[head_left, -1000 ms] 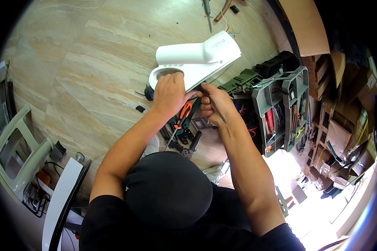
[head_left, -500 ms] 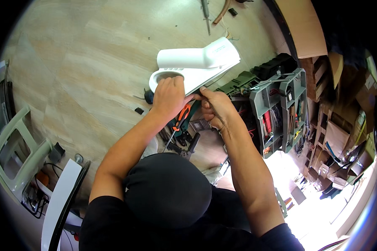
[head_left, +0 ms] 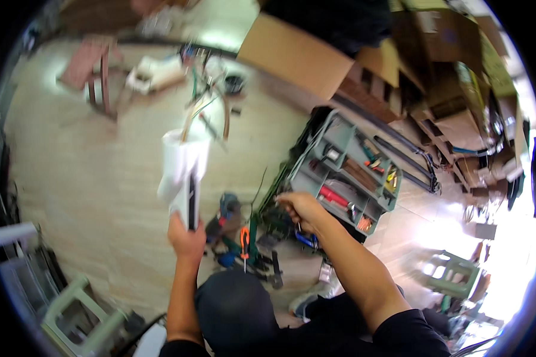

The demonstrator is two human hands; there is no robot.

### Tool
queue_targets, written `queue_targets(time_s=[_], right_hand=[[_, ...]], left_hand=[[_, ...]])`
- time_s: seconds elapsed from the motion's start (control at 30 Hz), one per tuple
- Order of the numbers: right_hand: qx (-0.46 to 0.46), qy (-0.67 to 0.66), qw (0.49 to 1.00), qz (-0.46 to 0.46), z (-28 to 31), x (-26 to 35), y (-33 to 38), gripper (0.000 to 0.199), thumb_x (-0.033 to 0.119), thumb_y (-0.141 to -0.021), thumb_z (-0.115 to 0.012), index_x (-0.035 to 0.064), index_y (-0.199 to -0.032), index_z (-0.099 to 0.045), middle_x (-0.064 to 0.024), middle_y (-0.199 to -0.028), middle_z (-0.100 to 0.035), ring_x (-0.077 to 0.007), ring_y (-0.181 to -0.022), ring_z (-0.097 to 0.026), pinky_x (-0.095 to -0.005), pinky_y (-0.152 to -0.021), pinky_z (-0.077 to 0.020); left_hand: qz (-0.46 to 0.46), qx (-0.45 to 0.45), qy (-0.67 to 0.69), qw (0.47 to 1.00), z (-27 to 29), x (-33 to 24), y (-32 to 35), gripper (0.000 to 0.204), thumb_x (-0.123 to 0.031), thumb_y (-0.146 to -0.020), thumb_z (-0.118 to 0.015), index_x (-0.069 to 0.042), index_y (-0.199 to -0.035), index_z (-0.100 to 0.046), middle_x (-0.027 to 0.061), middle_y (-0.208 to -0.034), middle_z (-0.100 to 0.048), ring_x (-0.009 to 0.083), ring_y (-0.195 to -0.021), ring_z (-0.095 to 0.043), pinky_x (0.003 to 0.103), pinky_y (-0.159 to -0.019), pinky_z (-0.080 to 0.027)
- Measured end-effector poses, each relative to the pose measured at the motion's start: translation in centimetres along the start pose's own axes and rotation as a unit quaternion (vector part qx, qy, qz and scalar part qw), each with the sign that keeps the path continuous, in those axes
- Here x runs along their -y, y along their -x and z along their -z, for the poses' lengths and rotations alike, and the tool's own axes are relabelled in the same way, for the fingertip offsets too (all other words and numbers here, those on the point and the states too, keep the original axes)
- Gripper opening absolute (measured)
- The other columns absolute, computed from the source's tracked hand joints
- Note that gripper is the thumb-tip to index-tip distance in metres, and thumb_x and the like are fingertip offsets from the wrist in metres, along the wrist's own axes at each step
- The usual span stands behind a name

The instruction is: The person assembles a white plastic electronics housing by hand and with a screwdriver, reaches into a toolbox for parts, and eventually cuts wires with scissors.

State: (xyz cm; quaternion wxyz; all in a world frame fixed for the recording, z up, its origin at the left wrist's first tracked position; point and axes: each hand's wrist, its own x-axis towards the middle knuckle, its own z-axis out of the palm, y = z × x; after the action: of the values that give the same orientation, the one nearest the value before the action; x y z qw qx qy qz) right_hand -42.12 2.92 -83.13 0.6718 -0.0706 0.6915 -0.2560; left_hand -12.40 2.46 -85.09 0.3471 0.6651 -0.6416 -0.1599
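My left hand (head_left: 186, 237) is closed around the lower end of a white plastic housing (head_left: 184, 172). The housing stands out away from me, and a dark slot runs along its near side. My right hand (head_left: 304, 211) is apart from it, beside the near left edge of a grey compartment toolbox (head_left: 345, 172). Its fingers are curled together in a pinch; blur hides what they hold, if anything. On the floor between my arms lie an orange-handled screwdriver (head_left: 245, 241) and a blue-grey power tool (head_left: 228, 208).
Pliers, a red tool (head_left: 335, 195) and other hand tools fill the toolbox. Cardboard boxes (head_left: 295, 56) stand beyond it. A small stool (head_left: 89, 65) and a white object (head_left: 158, 74) are far left. Pale green stools are at the near left (head_left: 80, 315) and right (head_left: 455, 275).
My view has swung to the right. My right hand has left the white housing and moved toward the toolbox. The housing, in my left hand, has turned to point away from me.
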Motion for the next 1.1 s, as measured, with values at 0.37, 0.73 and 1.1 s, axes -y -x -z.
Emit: queue_targets(time_s=[0.37,0.73,1.1], right_hand=[[0.054,-0.167,0.979,0.105,11.6,2.9,25.3,0.029,0.005,-0.086,-0.048,-0.003,-0.109,-0.064,-0.0034,-0.081,-0.052,-0.0102,-0.062,-0.042,-0.0239,-0.049,-0.0354],[-0.061,-0.529,0.828,0.173,13.5,2.2,59.7,0.026,-0.001,-0.096,-0.038,-0.0057,-0.12,-0.046,-0.0127,-0.089,-0.062,-0.0225,-0.073,-0.063,-0.0359,-0.066,-0.057],[-0.212,-0.549,0.775,0.229,14.0,-2.4,80.3,0.022,0.017,-0.099,-0.046,0.0038,-0.109,-0.06,-0.0038,-0.075,-0.058,-0.0108,-0.053,-0.051,-0.0277,-0.042,-0.0389]], left_hand=[[-0.021,0.149,0.343,0.927,19.6,-32.6,-2.8,0.032,-0.013,-0.089,-0.065,0.004,-0.114,-0.054,0.0082,-0.088,-0.061,0.0143,-0.073,-0.059,0.03,-0.065,-0.05],[-0.017,0.443,0.563,0.698,41.5,-65.9,-2.7,0.018,-0.019,-0.093,-0.058,-0.003,-0.1,-0.052,0.0076,-0.072,-0.056,0.019,-0.067,-0.056,0.041,-0.069,-0.051],[-0.048,0.569,0.479,0.666,48.8,-77.1,2.9,0.019,-0.017,-0.095,-0.057,0.001,-0.093,-0.052,0.0051,-0.068,-0.051,0.0147,-0.064,-0.05,0.033,-0.07,-0.047]])
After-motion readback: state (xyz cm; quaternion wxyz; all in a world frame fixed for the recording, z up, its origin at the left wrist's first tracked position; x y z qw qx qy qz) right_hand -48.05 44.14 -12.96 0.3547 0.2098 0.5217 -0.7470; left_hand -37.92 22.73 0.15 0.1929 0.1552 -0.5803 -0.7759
